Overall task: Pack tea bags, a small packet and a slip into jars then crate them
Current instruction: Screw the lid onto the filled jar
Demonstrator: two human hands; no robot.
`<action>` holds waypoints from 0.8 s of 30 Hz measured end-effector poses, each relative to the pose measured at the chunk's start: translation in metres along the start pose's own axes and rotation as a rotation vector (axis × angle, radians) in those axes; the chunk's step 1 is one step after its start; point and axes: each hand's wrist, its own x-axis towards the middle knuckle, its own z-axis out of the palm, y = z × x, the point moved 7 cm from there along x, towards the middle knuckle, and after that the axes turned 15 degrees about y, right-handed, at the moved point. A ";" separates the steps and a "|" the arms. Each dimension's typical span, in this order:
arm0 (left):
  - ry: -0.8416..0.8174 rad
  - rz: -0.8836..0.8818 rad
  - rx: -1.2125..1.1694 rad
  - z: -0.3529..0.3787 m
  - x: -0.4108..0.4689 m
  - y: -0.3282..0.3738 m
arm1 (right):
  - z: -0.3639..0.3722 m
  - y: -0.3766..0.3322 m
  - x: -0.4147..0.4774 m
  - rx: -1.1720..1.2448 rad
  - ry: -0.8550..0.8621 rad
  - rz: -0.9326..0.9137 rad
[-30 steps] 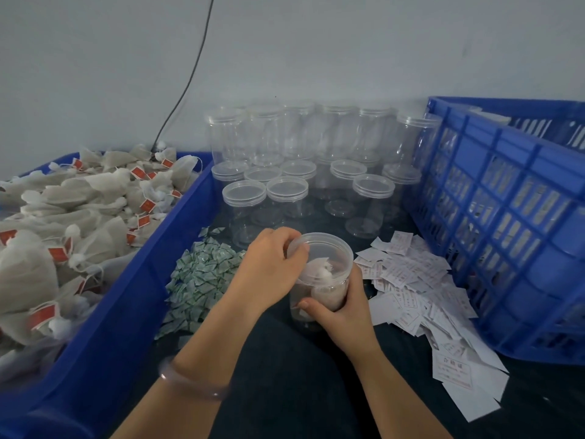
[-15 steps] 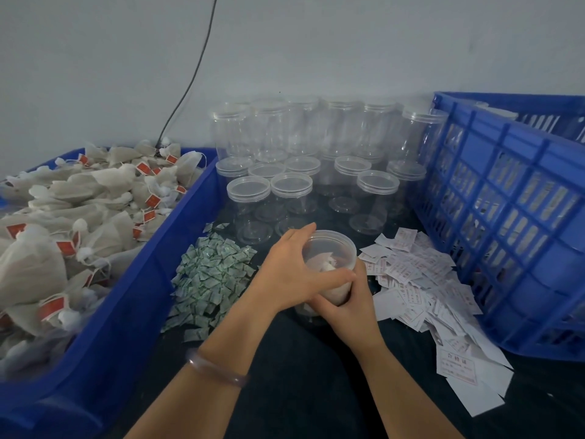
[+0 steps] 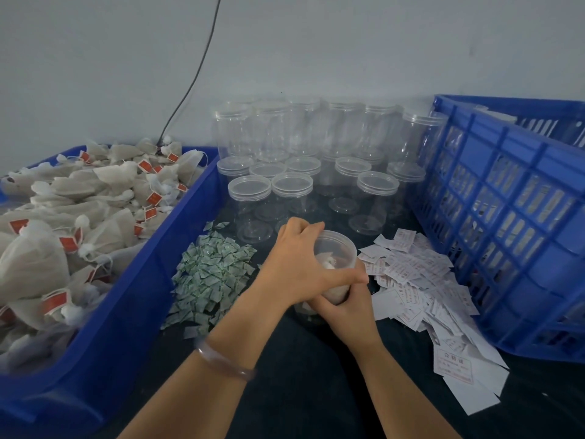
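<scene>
Your left hand lies over the near-left side of the jar, with its fingers curled onto the rim and its thumb stretched rightward across the front wall. Your right hand wraps the jar's lower body from the near side, fingers curled round it, just under that thumb. The jar stands on the dark cloth between the two loose piles, and pale bag material shows through its clear wall; you cannot tell whether a lid is on it. To the left, the small packets lie near your left wrist, and beyond them rises the wall of the blue bin, heaped with tea bags. To the right, the slips reach almost to your right hand, and the crate stands just past them, its slatted side tall. Behind the jar, the empty jars crowd close. Bare cloth lies open on the near side, around your forearms.
</scene>
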 end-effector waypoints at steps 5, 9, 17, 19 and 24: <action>-0.071 0.026 -0.226 -0.009 0.003 -0.004 | -0.002 0.001 -0.001 0.000 -0.003 0.008; -0.118 0.032 -0.193 -0.003 0.003 -0.005 | -0.001 0.001 -0.001 -0.007 0.000 0.002; 0.124 -0.240 -0.757 0.000 -0.015 -0.048 | -0.001 0.004 -0.002 -0.006 -0.003 0.026; 0.122 -0.289 -0.914 0.001 -0.015 -0.060 | -0.001 0.004 -0.002 -0.008 -0.006 0.032; 0.206 -0.515 -1.223 0.013 -0.025 -0.086 | 0.001 0.005 -0.004 -0.048 -0.045 -0.001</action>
